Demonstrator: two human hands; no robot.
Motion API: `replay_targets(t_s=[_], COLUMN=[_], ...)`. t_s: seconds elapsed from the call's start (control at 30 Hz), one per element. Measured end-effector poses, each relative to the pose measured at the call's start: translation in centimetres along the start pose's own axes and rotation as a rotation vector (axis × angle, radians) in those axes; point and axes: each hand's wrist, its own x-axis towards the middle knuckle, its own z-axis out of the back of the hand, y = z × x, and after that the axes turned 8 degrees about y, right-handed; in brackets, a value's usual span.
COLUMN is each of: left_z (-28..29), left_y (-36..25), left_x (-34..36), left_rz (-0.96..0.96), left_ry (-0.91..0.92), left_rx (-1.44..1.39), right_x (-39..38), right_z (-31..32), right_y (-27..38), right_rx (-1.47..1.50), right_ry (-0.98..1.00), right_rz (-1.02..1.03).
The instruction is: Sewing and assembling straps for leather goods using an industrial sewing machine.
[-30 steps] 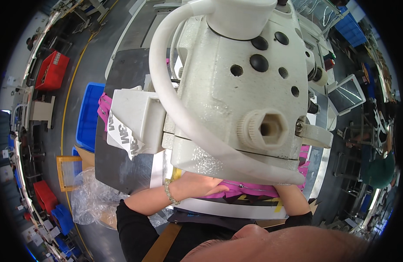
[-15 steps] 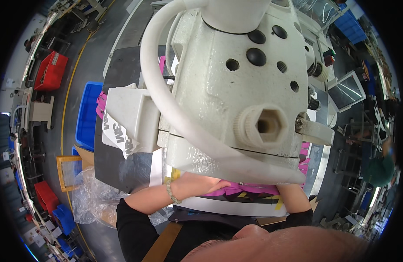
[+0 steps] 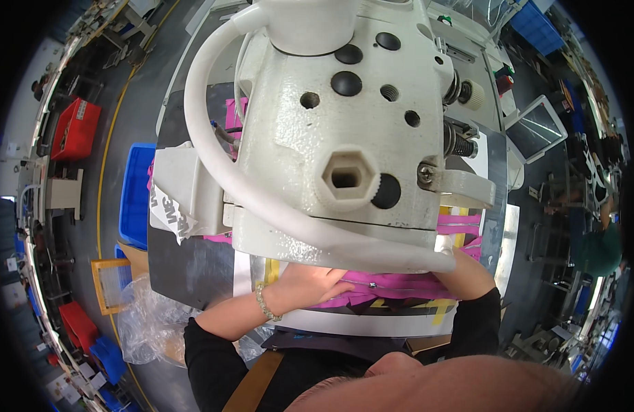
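A white machine head [image 3: 283, 137] with a thick white hose [image 3: 200, 144] covers much of the work surface. Beneath its front edge lie pink zipper strips [image 3: 399, 285] on a white plate with yellow tape [image 3: 440, 316]. My left hand [image 3: 303, 281], with a beaded bracelet, rests against the strips, thumb reaching rightward; its other fingers are mostly hidden by the machine. My right hand [image 3: 454, 271] reaches under the machine's front right, beside more pink strips [image 3: 461, 223]; its fingers are out of sight.
Blue bins [image 3: 135, 196] and a yellow tray [image 3: 108, 288] stand left, near crumpled clear plastic [image 3: 145, 323]. A red crate [image 3: 77, 130] sits farther left. A tilted screen [image 3: 536, 130] stands right; a person in green [image 3: 598, 250] is at the far right.
The machine has shifted leftward in the view, showing more pink strips at its right. My right forearm has moved up and rightward; my left hand has shifted slightly upward.
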Motion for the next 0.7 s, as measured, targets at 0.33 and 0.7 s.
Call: replay_targets(t_s=[0.33, 0.7], left_z=[0.0, -0.8], left_y=[0.1, 0.3], left_x=[0.0, -0.5], left_rz=[-0.032, -0.034], left_ry=[-0.108, -0.082], left_rx=[0.029, 0.068], right_x=[-1.5, -6.5], right_z=[-1.4, -0.3], right_y=[-1.7, -1.8], right_rx=[-0.38, -0.372], right_ry=[-0.227, -0.437], right_rz=[0.253, 0.302])
